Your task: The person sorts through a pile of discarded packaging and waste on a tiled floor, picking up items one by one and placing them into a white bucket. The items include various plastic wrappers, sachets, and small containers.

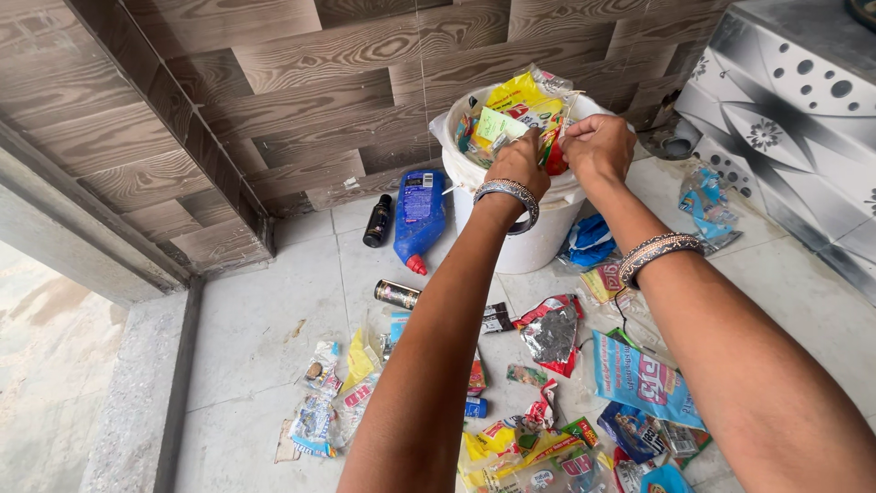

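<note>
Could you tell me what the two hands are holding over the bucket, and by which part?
The left hand and right hand pinch the top edges of crumpled wrappers heaped in the white bucket.

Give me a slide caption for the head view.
Both hands press wrappers into a white bin amid littered floor tiles.

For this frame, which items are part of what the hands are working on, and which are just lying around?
In hand:
- left hand and right hand, both at the bucket's mouth
- white bucket
- wrappers heaped in the bucket

Lying about:
- blue bottle on its side
- dark bottle
- small can
- silver-lined red packet
- light blue packet
</note>
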